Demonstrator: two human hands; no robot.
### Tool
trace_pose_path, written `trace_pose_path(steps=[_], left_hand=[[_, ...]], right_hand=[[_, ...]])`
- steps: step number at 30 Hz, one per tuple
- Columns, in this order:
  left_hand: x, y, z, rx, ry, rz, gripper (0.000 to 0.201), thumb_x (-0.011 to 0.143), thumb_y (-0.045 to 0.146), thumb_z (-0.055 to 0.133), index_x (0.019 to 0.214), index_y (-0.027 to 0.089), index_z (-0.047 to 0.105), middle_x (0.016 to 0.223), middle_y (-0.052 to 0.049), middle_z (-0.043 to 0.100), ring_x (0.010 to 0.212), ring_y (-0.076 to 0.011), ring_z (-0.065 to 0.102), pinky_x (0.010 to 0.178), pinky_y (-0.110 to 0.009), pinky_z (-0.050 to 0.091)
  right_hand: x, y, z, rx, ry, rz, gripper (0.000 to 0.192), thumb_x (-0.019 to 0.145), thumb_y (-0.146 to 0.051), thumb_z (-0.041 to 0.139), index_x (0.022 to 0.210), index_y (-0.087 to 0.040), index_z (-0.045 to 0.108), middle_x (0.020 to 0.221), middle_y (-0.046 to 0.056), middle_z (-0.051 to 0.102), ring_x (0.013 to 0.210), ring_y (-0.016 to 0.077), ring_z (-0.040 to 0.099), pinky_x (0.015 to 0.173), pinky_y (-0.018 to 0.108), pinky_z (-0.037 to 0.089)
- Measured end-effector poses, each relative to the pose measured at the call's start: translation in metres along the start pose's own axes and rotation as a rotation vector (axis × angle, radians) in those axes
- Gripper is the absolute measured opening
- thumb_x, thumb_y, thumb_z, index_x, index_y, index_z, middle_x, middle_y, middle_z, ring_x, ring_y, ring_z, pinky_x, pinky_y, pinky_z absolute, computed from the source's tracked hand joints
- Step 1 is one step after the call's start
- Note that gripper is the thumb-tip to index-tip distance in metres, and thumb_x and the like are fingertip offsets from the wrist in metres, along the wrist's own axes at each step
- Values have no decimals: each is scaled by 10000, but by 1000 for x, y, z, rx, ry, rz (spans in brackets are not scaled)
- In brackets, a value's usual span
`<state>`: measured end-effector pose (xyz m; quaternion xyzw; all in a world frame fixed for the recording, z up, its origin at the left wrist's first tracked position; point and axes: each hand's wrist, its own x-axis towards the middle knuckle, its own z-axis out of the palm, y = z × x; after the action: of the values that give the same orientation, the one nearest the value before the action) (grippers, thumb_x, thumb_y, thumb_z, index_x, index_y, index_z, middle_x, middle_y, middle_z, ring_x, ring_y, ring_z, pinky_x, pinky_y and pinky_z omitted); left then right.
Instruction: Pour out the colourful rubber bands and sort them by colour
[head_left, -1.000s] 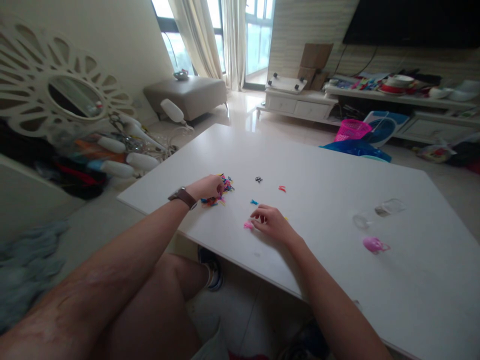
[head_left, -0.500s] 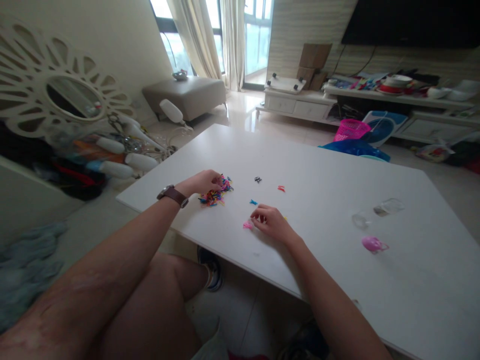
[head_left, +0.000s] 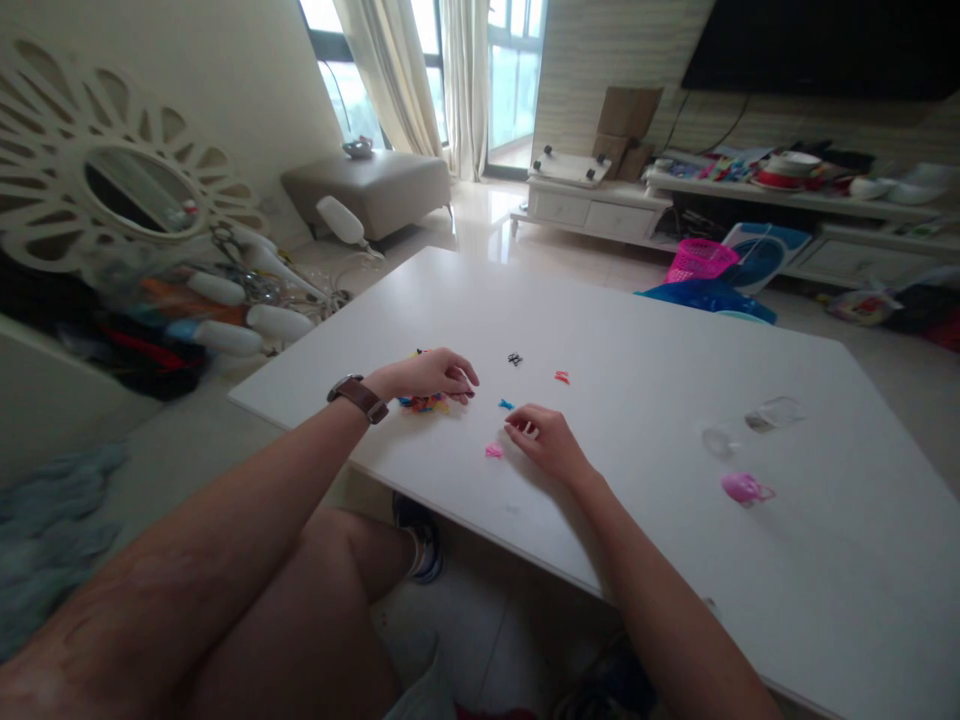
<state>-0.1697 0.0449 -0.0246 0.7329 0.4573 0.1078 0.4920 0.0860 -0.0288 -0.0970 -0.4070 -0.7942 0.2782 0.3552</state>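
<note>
Right now my left hand (head_left: 448,378) hangs over the right side of a pile of small multicoloured pieces (head_left: 421,405), hiding part of it. Its fingers are bent and drawn together, gripping what looks like a small dark piece (head_left: 469,394) at the tips; it is too tiny for me to make out its shape. A watch (head_left: 360,398) with a brown strap circles that wrist.

My right hand (head_left: 534,430) rests on the white table (head_left: 645,540) with its fingers loosely curled and a gap between them and the thumb. Just to its left, on the near side, lies a little pink cluster (head_left: 493,452), and just beyond its fingers is a small blue cluster (head_left: 506,404), between my two hands. Farther off sits a black cluster (head_left: 515,359), and to the right of that a red-orange one (head_left: 562,377). All four lie apart from one another, right of the pile.

Well over to the right, a clear container (head_left: 776,413) lies on its side, with a clear round piece (head_left: 720,441) just left of it. Nearer to me than both is a pink item with a loop (head_left: 742,488). Past the table's far edge, a bright pink basket (head_left: 701,260) stands near the white TV cabinet (head_left: 862,262).
</note>
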Motion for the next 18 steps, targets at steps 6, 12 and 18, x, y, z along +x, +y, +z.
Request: trace_pose_path(steps=[6,12,18], left_hand=[[7,15,20,-154,-99,-1,274,794,333,738,976,139,674,854,-100,778,803,-172,740,784,-283,576],[13,25,38,-256,-166,37,310,775,333,775,990,133,673,787,-93,768,754,-161,731,771,-288,565],[17,30,47,-223,-187,63,284,769,290,778,985,133,679,771,-86,765,746,-164,724,721,-266,539]], right_hand=[[1,-3,1,81,112,26,122,893,-308,654,912,-195,693,827,39,705,706,148,647,659,278,529],[2,-6,-1,158,161,4,166,894,-327,665,989,-200,715,886,53,718,734,156,670,660,279,552],[2,-6,-2,145,147,-13,89,877,-205,660,911,-202,742,853,41,710,709,146,654,671,274,529]])
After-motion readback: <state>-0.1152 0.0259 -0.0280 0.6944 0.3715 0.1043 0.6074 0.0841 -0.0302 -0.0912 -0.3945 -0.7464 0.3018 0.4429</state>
